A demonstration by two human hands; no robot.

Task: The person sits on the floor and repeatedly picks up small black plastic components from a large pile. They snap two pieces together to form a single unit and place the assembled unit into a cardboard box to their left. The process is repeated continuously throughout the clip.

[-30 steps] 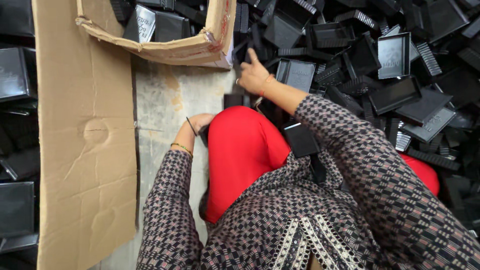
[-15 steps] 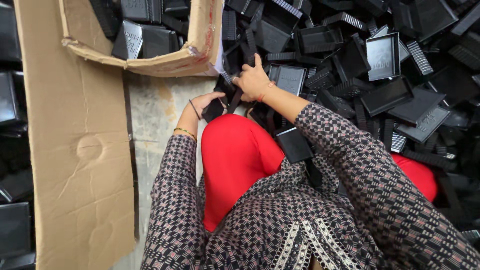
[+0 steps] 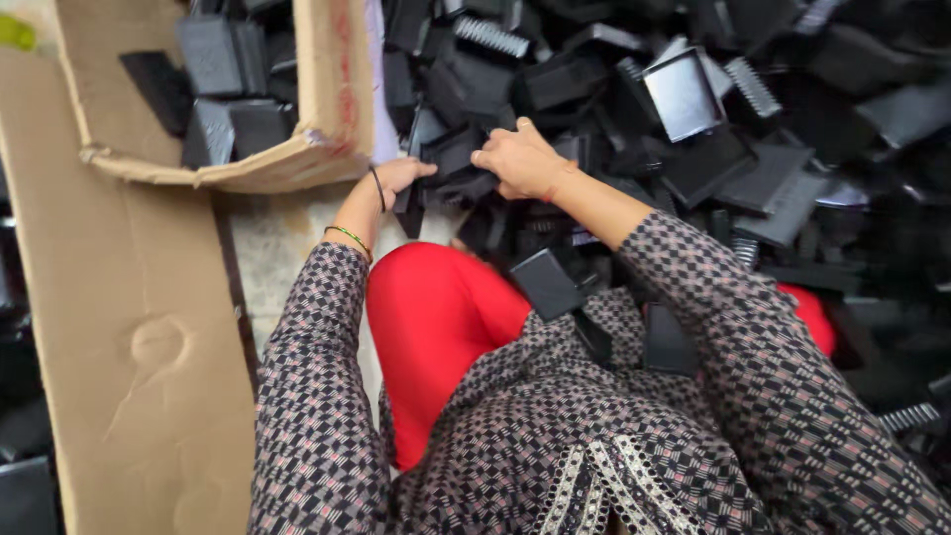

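We see both of our hands meet over one black plastic part (image 3: 451, 163) at the edge of a big heap of black plastic parts (image 3: 693, 129). Our left hand (image 3: 401, 180) comes in from the lower left, its grip closed on the left end of the part, fingers curled over the top edge and thumb hidden beneath. Our right hand (image 3: 520, 159) sits just to the right of it, knuckles up, its grip pinched together on the right end of the same part, so the piece spans the small gap between the two grips. We cannot tell the exact shape of the part, since it blends into the dark pieces below it. Left of the left grip, just beside the wrist, stands an open cardboard box (image 3: 327, 109) with torn brown walls and several black parts lying inside. Below that box and further left of the grip lies a flat cardboard sheet (image 3: 129, 347), dented in the middle. Between the sheet and our knee shows a strip of bare grey floor (image 3: 267, 258). Below both grips sits our red-clad knee (image 3: 436, 317), and a square black part (image 3: 545, 282) rests on our lap under the right forearm. A thin green bangle (image 3: 349, 238) and a dark band (image 3: 378, 188) circle the left wrist
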